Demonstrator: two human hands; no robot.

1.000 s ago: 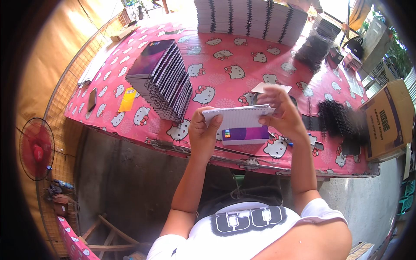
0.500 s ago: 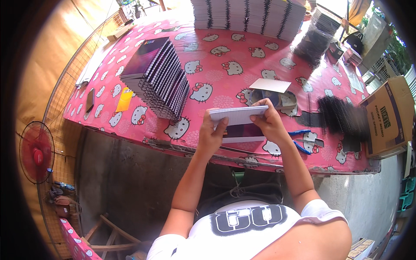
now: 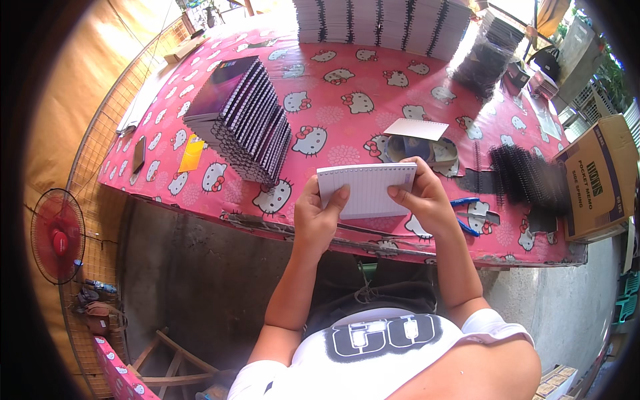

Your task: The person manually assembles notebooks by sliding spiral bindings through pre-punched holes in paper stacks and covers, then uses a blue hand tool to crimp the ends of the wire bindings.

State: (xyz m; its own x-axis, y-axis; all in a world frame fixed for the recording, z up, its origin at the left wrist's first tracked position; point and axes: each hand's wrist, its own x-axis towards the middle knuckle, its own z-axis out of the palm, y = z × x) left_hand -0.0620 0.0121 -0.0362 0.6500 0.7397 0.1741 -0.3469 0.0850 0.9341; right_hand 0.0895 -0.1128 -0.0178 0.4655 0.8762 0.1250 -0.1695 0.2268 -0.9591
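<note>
Both my hands hold a pad of lined white paper (image 3: 367,192) just above the near edge of the table. A row of punched holes runs along its far edge, and no coil shows in them. My left hand (image 3: 317,213) grips the left side, thumb on top. My right hand (image 3: 427,200) grips the right side, its thumb also on the page. The fingers beneath are hidden. Pliers with blue handles (image 3: 465,201) lie just right of my right hand. Farther right is a heap of black spiral coils (image 3: 523,173).
On the pink patterned table, a tall stack of purple spiral notebooks (image 3: 240,120) stands left. A punched pale sheet (image 3: 417,129) rests on a bluish container (image 3: 441,152). A cardboard box (image 3: 597,180) stands right, more spiral-bound stacks (image 3: 380,27) at the back. A yellow card (image 3: 191,153) lies left.
The pad has tilted so its lined face now shows broadly toward me. The dark purple cover seen below it earlier is now hidden. Both hands keep their grip.
</note>
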